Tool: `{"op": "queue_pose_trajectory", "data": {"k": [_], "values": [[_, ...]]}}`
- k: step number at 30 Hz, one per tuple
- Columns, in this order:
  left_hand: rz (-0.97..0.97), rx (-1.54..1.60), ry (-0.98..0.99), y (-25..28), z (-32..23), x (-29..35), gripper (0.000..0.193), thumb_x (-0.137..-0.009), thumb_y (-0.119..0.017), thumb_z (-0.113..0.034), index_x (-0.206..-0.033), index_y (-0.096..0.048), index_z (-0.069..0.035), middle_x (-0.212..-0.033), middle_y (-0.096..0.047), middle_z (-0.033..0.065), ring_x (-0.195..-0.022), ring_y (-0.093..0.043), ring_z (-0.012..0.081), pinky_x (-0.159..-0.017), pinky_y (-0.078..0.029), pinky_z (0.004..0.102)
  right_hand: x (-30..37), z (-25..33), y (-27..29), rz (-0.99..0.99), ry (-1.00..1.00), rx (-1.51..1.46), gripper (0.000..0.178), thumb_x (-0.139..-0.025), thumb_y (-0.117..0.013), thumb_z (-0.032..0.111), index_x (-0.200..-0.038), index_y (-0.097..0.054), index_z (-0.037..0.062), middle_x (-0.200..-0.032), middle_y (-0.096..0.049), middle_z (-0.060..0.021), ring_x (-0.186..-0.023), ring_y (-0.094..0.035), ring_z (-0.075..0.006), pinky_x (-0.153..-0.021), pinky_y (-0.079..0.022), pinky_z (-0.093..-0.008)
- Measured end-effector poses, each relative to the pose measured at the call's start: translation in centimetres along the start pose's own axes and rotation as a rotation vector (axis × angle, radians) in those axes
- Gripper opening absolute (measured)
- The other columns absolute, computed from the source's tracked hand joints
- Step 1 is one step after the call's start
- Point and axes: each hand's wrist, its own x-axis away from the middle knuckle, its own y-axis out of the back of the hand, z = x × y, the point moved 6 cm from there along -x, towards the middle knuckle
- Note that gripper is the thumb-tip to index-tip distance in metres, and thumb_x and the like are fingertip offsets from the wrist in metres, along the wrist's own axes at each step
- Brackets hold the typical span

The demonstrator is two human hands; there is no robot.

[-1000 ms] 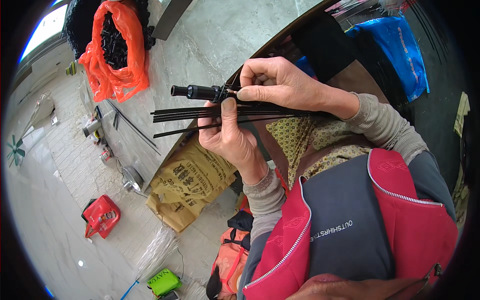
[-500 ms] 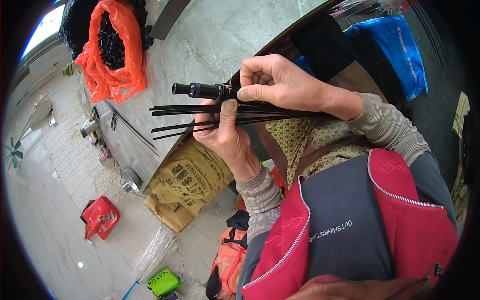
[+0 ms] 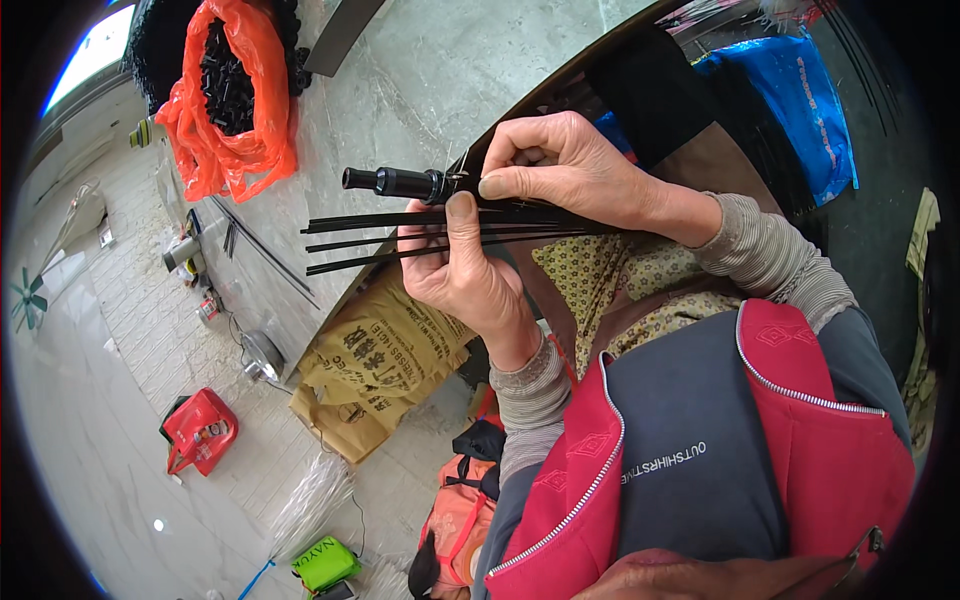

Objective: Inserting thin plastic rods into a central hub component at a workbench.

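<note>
Up near the middle of view: a bundle of thin black rods, long axis close to level, free tips pointing toward the person's left and splaying a little apart, far ends running right under the hands. Just above the rods, lying along the same axis, a short black cylindrical handle, its open end also pointing left. Left hand coming up from below the rods, fingers wrapped round the bundle, thumb pressed flat across the top strands, so clenched on the rods. Right hand reaching in from the right, above the rods, thumb and forefinger pinched on what looks like the joint where handle meets rods; hard to tell exactly, since the fingers cover that spot.

Around the rods: a grey stone tabletop behind and above them, with an orange plastic bag of small black parts well left and above the rod tips. More loose black rods lying on the tabletop left of the tips. Below the rods, a tan printed sack on the floor; further down and left, a red bag and a green box. Right of the rods, above the right hand, a blue plastic bag. Between camera and floor, the person's red and grey vest.
</note>
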Motion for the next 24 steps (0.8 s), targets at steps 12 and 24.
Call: {"op": "queue_pose_trajectory", "data": {"k": [12,24], "values": [[0.074,0.031,-0.002,0.24,-0.19,-0.4,0.019,-0.087,-0.07,0.005,-0.104,-0.061,0.003,-0.095,-0.069,0.0125,-0.085,-0.068,0.0164,-0.078,-0.055,0.0268,0.22,0.29,-0.23,-0.019,0.038,0.09,0.012,-0.091,-0.071,0.01,-0.091,-0.065,0.0003,-0.08,-0.063,0.0022,-0.075,-0.056,-0.0027,-0.066,-0.046,-0.0193],[0.117,0.072,0.009,0.5,-0.08,-0.64,0.017,-0.087,-0.07,0.005,-0.103,-0.064,0.003,-0.094,-0.071,0.0144,-0.085,-0.069,0.0187,-0.079,-0.056,0.0287,0.13,0.81,-0.7,0.02,0.072,0.207,0.016,-0.09,-0.072,0.012,-0.088,-0.061,0.0011,-0.077,-0.058,0.0024,-0.071,-0.051,-0.0038,-0.06,-0.042,-0.0208]]}}
